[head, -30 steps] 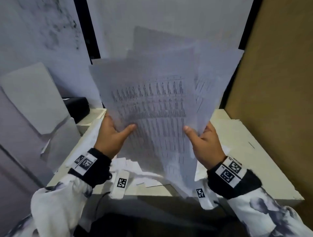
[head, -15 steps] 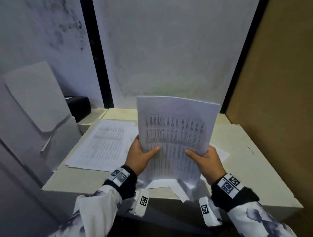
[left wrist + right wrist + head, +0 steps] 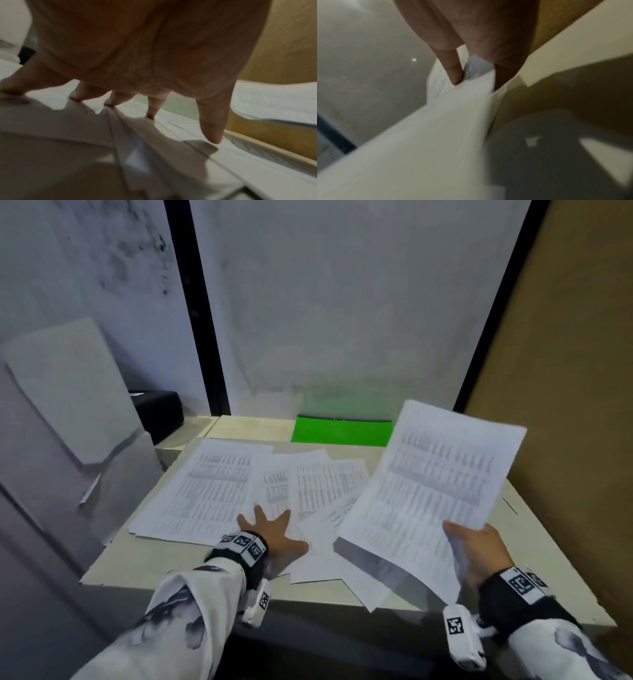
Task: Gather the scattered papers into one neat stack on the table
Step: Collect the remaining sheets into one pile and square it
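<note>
White printed sheets (image 3: 274,494) lie fanned and overlapping across the middle of the tabletop (image 3: 144,563), their long axes running roughly from near edge to far edge. The left hand (image 3: 274,537) presses flat on them, fingers (image 3: 150,106) spread wide and straight. The right hand (image 3: 479,553) pinches the gathered stack (image 3: 428,491) by its near right corner, thumb on top, holding it tilted above the right side. Loose sheets lie left of that stack, directly under the nearer left hand, so that hand seems the one to sweep them together. A green folder (image 3: 342,433) rests at the far edge.

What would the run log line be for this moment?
left hand flat on loose papers | right hand holds gathered stack above table | stacking unfinished
</note>
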Tool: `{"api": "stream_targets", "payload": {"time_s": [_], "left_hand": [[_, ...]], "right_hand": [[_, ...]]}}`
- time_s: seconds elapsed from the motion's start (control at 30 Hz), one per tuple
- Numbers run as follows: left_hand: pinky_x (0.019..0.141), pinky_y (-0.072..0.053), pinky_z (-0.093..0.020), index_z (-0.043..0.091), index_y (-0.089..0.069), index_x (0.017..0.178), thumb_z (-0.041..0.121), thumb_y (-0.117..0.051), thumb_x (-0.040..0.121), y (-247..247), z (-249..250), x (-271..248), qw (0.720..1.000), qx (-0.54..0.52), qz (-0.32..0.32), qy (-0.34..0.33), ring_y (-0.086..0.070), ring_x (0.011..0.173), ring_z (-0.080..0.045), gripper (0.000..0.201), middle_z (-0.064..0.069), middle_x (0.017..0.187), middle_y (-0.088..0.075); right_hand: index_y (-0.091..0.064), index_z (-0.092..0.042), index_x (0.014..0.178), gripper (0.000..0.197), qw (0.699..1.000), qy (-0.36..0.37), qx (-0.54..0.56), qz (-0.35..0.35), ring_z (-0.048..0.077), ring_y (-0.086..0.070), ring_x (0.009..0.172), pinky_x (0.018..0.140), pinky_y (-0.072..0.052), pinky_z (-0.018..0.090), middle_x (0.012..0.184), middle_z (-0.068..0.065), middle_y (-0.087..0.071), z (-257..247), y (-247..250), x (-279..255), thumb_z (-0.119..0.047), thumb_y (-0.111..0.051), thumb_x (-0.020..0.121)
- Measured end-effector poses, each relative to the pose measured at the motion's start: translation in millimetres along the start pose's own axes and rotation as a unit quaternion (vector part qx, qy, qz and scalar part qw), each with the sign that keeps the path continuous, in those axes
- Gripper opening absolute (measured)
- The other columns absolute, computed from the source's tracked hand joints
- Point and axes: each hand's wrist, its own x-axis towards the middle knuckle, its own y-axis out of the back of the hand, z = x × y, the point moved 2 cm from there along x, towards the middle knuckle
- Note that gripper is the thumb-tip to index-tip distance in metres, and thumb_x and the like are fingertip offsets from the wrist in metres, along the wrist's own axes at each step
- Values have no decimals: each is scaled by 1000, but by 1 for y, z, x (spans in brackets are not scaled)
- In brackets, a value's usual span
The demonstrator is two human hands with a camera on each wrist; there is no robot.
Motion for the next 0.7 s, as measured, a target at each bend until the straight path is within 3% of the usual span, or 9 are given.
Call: {"api": "stream_targets", "payload": {"time_s": [0.13, 0.23, 0.33, 0.43, 0.47, 0.53, 0.6, 0.7], "left_hand": [[115, -10, -74, 44, -12, 153, 87, -52, 49, -8, 22, -10, 999, 37, -8, -20, 6, 147, -62, 119, -26, 166, 4], [114, -23, -70, 45, -22, 148, 76, -64, 54, -4, 32, -21, 998, 40, -26, -48, -3, 147, -59, 108, -21, 166, -6], [111, -34, -64, 50, -24, 148, 66, -73, 59, -1, 45, -37, 994, 60, -45, -84, -19, 146, -50, 103, -14, 162, -15], [109, -41, -56, 45, -31, 148, 60, -78, 64, 1, 53, -42, 990, 58, -45, -118, -36, 140, -38, 98, -10, 157, -28], [110, -42, -51, 39, -31, 152, 57, -80, 68, 6, 52, -40, 991, 25, -35, -123, -39, 141, -35, 98, -10, 158, -29], [112, -40, -45, 29, -29, 157, 50, -77, 79, 23, 37, -33, 993, -46, 6, -105, -41, 143, -34, 94, -11, 162, -28], [115, -36, -46, 26, -25, 158, 48, -71, 84, 43, 3, -15, 994, -75, 63, -44, -38, 145, -37, 90, -14, 164, -27], [121, -16, -64, 34, -17, 159, 79, -51, 71, 58, -72, 21, 991, -4, 92, 96, -15, 152, -44, 104, -15, 169, -12]], "right_hand": [[-54, 8, 130, 35, 996, -82, -30, 7, 39, -65, 97, 92, -51, 47, 100, 20, -67, 18, 18, 2, 9, -52, 96], [-60, -1, 110, 20, 991, -66, -113, 25, 35, -65, 84, 80, -54, 41, 89, 17, -67, 24, 16, 6, 9, -54, 94], [-67, 3, 95, 12, 983, -59, -171, 29, 44, -69, 94, 92, -55, 53, 96, 27, -72, 32, 11, 16, 8, -60, 86], [-71, 2, 89, 14, 976, -45, -211, 16, 49, -71, 91, 84, -58, 53, 91, 31, -74, 46, 9, 33, 3, -62, 78], [-72, -1, 87, 15, 975, -44, -217, 11, 49, -72, 90, 85, -59, 59, 89, 29, -74, 49, 8, 37, 0, -64, 75], [-72, -3, 88, 17, 974, -35, -223, 6, 47, -73, 87, 84, -57, 65, 87, 27, -75, 53, 10, 43, -3, -64, 73], [-73, -4, 90, 17, 973, -14, -231, 13, 47, -72, 86, 83, -58, 63, 87, 27, -75, 45, 12, 37, -3, -63, 76], [-70, -5, 85, 11, 955, 20, -293, 41, 39, -71, 81, 79, -61, 48, 83, 19, -73, 28, 21, 22, -5, -59, 84]]}}
